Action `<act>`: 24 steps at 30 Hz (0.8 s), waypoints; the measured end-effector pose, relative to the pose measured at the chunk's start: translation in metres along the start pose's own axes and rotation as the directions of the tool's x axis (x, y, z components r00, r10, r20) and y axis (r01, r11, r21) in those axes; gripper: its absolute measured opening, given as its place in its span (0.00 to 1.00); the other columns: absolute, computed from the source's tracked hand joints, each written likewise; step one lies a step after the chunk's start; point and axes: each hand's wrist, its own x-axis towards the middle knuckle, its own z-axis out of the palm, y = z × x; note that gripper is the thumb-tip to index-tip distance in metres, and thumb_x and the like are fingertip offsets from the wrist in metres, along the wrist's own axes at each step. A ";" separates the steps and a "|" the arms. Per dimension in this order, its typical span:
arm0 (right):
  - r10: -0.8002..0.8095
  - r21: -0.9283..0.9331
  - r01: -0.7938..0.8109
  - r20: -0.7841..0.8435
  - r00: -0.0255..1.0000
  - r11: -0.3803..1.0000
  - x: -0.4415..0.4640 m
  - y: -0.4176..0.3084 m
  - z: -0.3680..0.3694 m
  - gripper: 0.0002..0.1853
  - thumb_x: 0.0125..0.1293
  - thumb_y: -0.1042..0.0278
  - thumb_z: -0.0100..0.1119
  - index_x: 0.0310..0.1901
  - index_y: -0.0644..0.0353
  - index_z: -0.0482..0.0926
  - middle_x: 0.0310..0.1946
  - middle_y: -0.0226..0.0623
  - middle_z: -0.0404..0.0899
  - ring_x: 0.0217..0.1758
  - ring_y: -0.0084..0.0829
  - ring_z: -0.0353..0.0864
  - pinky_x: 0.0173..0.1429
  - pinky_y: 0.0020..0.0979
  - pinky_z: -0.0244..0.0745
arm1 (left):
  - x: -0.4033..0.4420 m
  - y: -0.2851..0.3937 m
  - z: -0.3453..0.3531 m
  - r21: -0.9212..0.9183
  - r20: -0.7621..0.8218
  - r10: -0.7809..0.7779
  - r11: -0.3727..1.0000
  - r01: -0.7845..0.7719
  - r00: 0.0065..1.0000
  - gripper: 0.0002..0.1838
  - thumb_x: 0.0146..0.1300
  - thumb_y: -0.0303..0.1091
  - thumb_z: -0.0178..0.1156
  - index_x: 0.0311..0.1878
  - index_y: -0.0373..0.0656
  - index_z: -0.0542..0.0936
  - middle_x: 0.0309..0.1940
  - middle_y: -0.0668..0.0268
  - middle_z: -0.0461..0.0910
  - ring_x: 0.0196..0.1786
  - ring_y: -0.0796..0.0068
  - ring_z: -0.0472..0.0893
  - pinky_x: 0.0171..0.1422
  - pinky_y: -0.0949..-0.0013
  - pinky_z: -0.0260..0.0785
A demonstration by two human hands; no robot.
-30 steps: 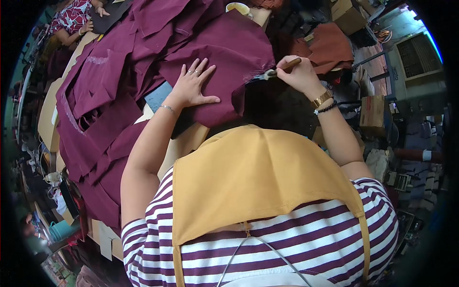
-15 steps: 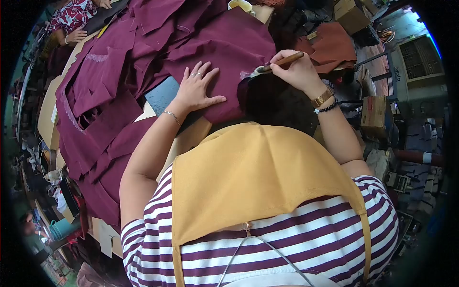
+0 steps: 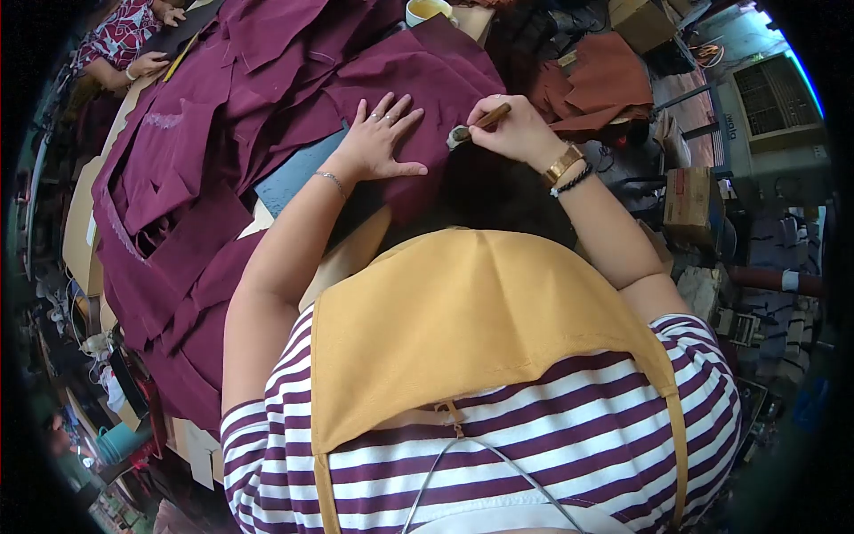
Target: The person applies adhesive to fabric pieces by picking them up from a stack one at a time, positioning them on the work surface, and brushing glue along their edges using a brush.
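Note:
My left hand (image 3: 381,142) lies flat on a maroon fabric piece (image 3: 463,76), its fingers spread. Between finger and thumb, my right hand (image 3: 520,133) grips a brush (image 3: 489,117) by its brown wooden handle. Whitish stuff coats the brush's bristle end, which meets the right edge of the maroon piece. Under my left wrist a dark blue-grey flat board (image 3: 298,173) shows in part. More maroon pieces (image 3: 191,200) are heaped in overlapping layers to the left, some with pale smears along their edges.
A white cup (image 3: 430,11) with yellowish contents stands at the top. Rust-coloured pieces (image 3: 600,80) are stacked at the upper right. Cardboard boxes (image 3: 692,205) stand on the right. Another person's hand (image 3: 147,64) rests by dark material at the upper left.
My right hand has moved left and slightly down with the brush. The maroon piece's right edge has shifted and now looks bunched near the brush. My left hand remains spread on the fabric.

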 end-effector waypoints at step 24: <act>0.118 -0.055 -0.116 0.020 0.993 0.992 -0.031 0.024 -0.019 0.05 0.53 0.69 0.65 0.30 0.61 0.83 0.26 0.44 0.83 0.31 0.40 0.85 0.38 0.33 0.79 | 0.000 0.011 0.003 -0.042 0.010 -0.114 0.992 0.115 0.993 0.51 0.54 0.78 0.53 0.76 0.57 0.60 0.77 0.56 0.54 0.80 0.50 0.49 0.78 0.35 0.43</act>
